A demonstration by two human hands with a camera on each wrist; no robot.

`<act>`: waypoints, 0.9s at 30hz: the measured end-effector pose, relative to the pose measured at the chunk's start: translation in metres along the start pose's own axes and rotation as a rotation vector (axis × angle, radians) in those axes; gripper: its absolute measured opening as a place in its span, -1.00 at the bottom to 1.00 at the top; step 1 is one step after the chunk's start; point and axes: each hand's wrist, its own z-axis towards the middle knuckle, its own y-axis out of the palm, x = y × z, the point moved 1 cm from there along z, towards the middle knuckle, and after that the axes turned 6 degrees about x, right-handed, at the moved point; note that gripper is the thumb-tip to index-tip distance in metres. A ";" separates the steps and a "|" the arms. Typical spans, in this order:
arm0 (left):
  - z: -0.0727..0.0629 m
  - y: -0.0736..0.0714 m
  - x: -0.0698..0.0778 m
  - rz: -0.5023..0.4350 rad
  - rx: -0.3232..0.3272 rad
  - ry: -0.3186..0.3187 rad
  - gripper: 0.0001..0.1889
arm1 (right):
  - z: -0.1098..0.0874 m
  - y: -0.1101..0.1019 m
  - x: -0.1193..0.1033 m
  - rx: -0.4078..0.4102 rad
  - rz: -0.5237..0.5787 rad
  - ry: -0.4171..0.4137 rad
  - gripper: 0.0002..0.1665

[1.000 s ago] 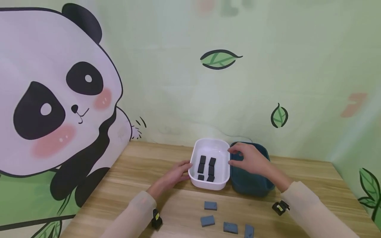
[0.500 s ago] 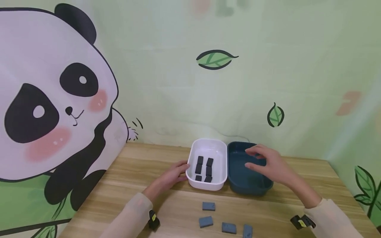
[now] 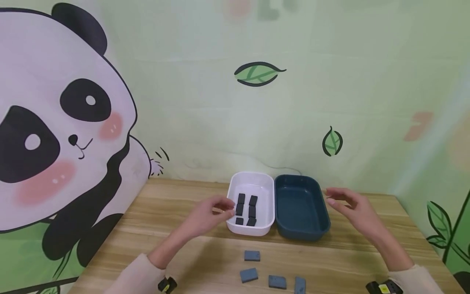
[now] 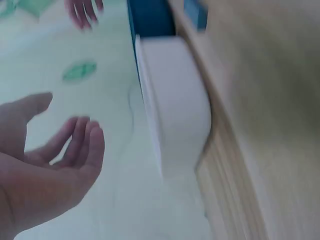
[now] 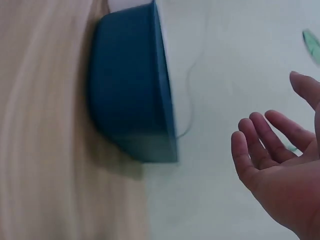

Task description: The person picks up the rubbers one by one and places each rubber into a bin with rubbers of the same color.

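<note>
In the head view my left hand (image 3: 207, 216) is over the left rim of a white tub (image 3: 262, 192), fingers loosely bent with nothing between them. The left wrist view shows this hand (image 4: 60, 160) apart from the tub's outer wall (image 4: 177, 100). Several small black rectangular blocks (image 3: 252, 211) lie in two columns inside the white tub. Right beside it stands a dark blue tub (image 3: 299, 204) with a bare floor. My right hand (image 3: 356, 208) hovers off the blue tub's right side, its fingers relaxed and holding nothing; the right wrist view shows a gap between hand (image 5: 280, 165) and tub.
Several blue-grey rectangular blocks (image 3: 252, 256) lie on the wooden table (image 3: 205, 261) in front of the tubs. Behind the table hangs a pale green backdrop (image 3: 198, 102) with a panda and leaves. A thin cord (image 3: 282, 167) runs behind the tubs.
My right hand has moved right, from above the blue tub to beyond its right side. My left hand has come off the white tub's side and risen over its rim. The view has shifted slightly right.
</note>
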 end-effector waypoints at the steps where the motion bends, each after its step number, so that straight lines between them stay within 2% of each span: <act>1: -0.008 0.005 0.005 0.006 -0.047 0.037 -0.68 | 0.000 0.000 0.007 0.001 0.005 0.032 -0.41; 5: -0.033 0.028 0.013 0.090 -0.188 0.121 -0.72 | 0.001 0.004 0.036 0.011 0.117 0.130 -0.33; 8: -0.043 0.046 0.010 0.201 -0.239 0.158 -0.68 | 0.002 0.011 0.059 0.005 0.231 0.207 -0.29; 10: -0.045 0.056 0.005 0.269 -0.245 0.193 -0.66 | 0.002 0.018 0.071 0.001 0.280 0.270 -0.26; 14: -0.045 0.073 -0.010 0.366 -0.224 0.237 -0.63 | 0.002 0.031 0.087 0.003 0.336 0.368 -0.24; 17: -0.043 0.081 -0.020 0.398 -0.219 0.242 -0.62 | 0.000 0.038 0.090 0.013 0.385 0.418 -0.24; 20: -0.041 0.085 -0.026 0.412 -0.231 0.234 -0.61 | -0.001 0.042 0.090 0.024 0.434 0.437 -0.29; 27: -0.035 0.092 -0.030 0.419 -0.265 0.208 -0.67 | -0.002 0.045 0.091 0.022 0.452 0.458 -0.35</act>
